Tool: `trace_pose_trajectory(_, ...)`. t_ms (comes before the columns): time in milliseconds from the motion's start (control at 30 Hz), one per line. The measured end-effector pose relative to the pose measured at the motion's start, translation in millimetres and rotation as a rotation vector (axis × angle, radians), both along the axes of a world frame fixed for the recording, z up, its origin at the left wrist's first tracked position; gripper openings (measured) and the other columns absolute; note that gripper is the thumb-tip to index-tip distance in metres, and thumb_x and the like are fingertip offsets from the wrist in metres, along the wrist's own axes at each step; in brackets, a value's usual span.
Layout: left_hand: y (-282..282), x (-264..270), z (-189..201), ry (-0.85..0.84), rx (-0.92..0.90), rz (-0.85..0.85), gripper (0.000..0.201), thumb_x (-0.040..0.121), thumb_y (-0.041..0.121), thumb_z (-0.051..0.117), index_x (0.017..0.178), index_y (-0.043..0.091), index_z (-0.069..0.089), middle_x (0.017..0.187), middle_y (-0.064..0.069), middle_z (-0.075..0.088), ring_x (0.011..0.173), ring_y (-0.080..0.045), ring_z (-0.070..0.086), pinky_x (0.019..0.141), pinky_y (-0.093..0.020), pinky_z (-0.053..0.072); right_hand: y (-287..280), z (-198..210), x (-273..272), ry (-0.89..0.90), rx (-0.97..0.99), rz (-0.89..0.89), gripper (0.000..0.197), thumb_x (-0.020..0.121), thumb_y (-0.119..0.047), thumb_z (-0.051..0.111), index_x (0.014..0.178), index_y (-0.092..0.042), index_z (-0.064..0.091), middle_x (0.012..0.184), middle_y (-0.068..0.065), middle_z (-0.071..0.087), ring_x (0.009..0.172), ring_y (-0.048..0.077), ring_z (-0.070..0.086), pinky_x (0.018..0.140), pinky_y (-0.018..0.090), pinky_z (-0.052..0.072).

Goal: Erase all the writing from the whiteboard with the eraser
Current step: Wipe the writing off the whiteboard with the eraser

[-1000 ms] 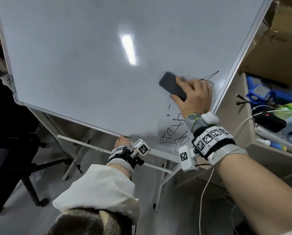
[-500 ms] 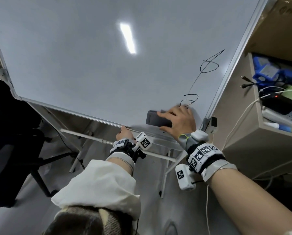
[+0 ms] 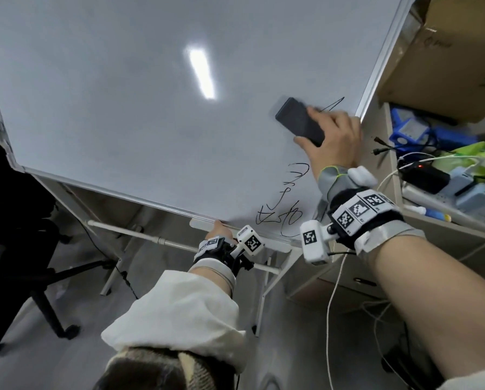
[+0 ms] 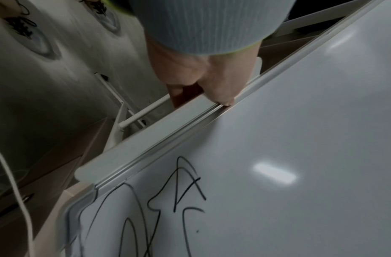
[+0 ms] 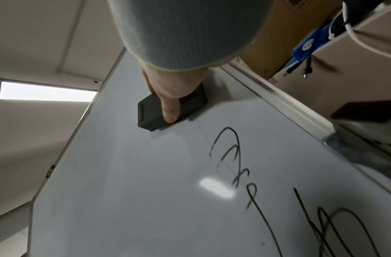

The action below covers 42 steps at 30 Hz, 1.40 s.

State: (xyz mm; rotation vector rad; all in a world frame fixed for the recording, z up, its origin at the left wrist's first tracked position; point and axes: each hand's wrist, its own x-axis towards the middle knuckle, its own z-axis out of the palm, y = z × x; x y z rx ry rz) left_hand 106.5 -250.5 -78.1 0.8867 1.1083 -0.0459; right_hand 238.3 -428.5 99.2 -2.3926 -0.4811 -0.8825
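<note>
The whiteboard fills most of the head view, tilted on its stand. Black marker writing remains near its lower right corner, and one stroke shows by the right frame edge. My right hand grips a dark grey eraser and presses it flat on the board above the writing; in the right wrist view the thumb lies across the eraser. My left hand grips the pen tray under the board's bottom edge, thumb on top, fingers curled beneath.
A shelf unit with cables, blue devices and a cardboard box stands right of the board. A black office chair stands at the left. The board's white stand legs are below, on a grey floor.
My right hand has swept the eraser from the board's bottom edge back up towards the right frame. The loops that stood there are gone. My left hand stays on the tray.
</note>
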Motion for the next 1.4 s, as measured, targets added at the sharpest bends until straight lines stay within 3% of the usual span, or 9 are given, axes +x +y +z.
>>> trace_pose_trajectory(333, -11.6, -2.0, 15.0, 0.017, 0.087, 0.009, 0.052, 0.105, 0.039, 0.035, 0.143, 0.006, 0.047, 0.141, -0.014, 0.054, 0.096, -0.023, 0.058, 0.056, -0.025, 0.050, -16.4, -10.3, 8.0, -0.058, 0.045, -0.040, 0.057, 0.068, -0.048, 0.076, 0.122, -0.034, 0.067, 0.101, 0.002, 0.063, 0.092, 0.030, 0.054, 0.079, 0.041, 0.048)
trace_pose_trajectory(600, -18.3, -4.0, 24.4, 0.105, 0.200, -0.075, 0.051, 0.107, 0.036, 0.033, 0.144, 0.004, 0.046, 0.145, -0.015, 0.051, 0.130, -0.029, 0.053, 0.063, -0.022, 0.043, -13.6, -103.5, -47.4, 0.157, -0.285, 0.216, 0.060, 0.051, -0.045, 0.092, 0.105, -0.028, 0.074, 0.094, 0.002, 0.065, 0.093, 0.030, 0.058, 0.082, 0.042, 0.041)
trace_pose_trajectory(767, -10.3, -6.1, 35.1, 0.201, 0.256, -0.112, 0.051, 0.103, 0.038, 0.037, 0.135, 0.001, 0.052, 0.113, -0.010, 0.057, 0.094, -0.028, 0.053, 0.067, -0.032, 0.034, -3.5, -137.8, -70.4, 0.213, -0.353, 0.239, 0.059, 0.048, -0.044, 0.094, 0.101, -0.026, 0.074, 0.092, 0.002, 0.066, 0.089, 0.030, 0.061, 0.079, 0.043, 0.041)
trace_pose_trajectory(967, 1.6, -13.7, 29.8, 0.219, 0.239, -0.152, 0.057, 0.101, 0.044, 0.043, 0.141, 0.003, 0.047, 0.134, -0.012, 0.056, 0.116, -0.031, 0.056, 0.078, -0.029, 0.034, 7.9, -154.6, -81.9, 0.254, -0.394, 0.335, 0.059, 0.047, -0.042, 0.095, 0.101, -0.027, 0.074, 0.092, 0.002, 0.067, 0.088, 0.030, 0.061, 0.078, 0.043, 0.040)
trace_pose_trajectory(1033, 2.2, -16.6, 29.1, 0.216, 0.229, -0.155, 0.057, 0.100, 0.043, 0.046, 0.142, 0.003, 0.045, 0.130, -0.011, 0.057, 0.102, -0.029, 0.053, 0.076, -0.027, 0.035, 9.8, -163.6, -88.7, 0.269, -0.422, 0.350, 0.059, 0.047, -0.039, 0.095, 0.100, -0.026, 0.074, 0.092, 0.002, 0.067, 0.089, 0.030, 0.061, 0.078, 0.042, 0.039)
trace_pose_trajectory(1133, -4.2, -19.1, 33.1, 0.177, 0.264, -0.175, 0.052, 0.104, 0.035, 0.041, 0.143, 0.002, 0.044, 0.099, -0.006, 0.054, 0.079, -0.021, 0.048, 0.050, -0.020, 0.041, 6.0, -161.5, -93.3, 0.243, -0.482, 0.313, 0.058, 0.050, -0.042, 0.093, 0.102, -0.029, 0.073, 0.094, -0.001, 0.068, 0.091, 0.029, 0.060, 0.078, 0.038, 0.031)
trace_pose_trajectory(1200, -5.1, -18.1, 36.8, 0.191, 0.266, -0.157, 0.050, 0.105, 0.035, 0.040, 0.142, 0.003, 0.046, 0.092, -0.004, 0.054, 0.076, -0.022, 0.052, 0.059, -0.024, 0.040, -2.0, -152.0, -90.4, 0.181, -0.491, 0.274, 0.057, 0.054, -0.045, 0.091, 0.106, -0.031, 0.071, 0.096, -0.002, 0.068, 0.091, 0.028, 0.059, 0.077, 0.037, 0.029)
trace_pose_trajectory(1300, -7.5, -17.7, 42.8, 0.213, 0.211, -0.116, 0.051, 0.104, 0.039, 0.040, 0.138, 0.004, 0.050, 0.108, -0.010, 0.061, 0.101, -0.030, 0.056, 0.075, -0.029, 0.033, -17.3, -123.9, -77.2, 0.085, -0.436, 0.138, 0.057, 0.059, -0.050, 0.086, 0.110, -0.031, 0.069, 0.099, -0.003, 0.068, 0.091, 0.026, 0.058, 0.077, 0.037, 0.029)
trace_pose_trajectory(1400, -13.0, -18.1, 43.4, 0.190, 0.162, -0.068, 0.050, 0.104, 0.039, 0.041, 0.138, 0.003, 0.050, 0.098, -0.007, 0.054, 0.082, -0.025, 0.051, 0.068, -0.030, 0.036, -26.5, -98.2, -62.5, 0.038, -0.399, 0.030, 0.058, 0.062, -0.055, 0.079, 0.112, -0.031, 0.066, 0.100, -0.002, 0.066, 0.089, 0.026, 0.058, 0.078, 0.038, 0.031)
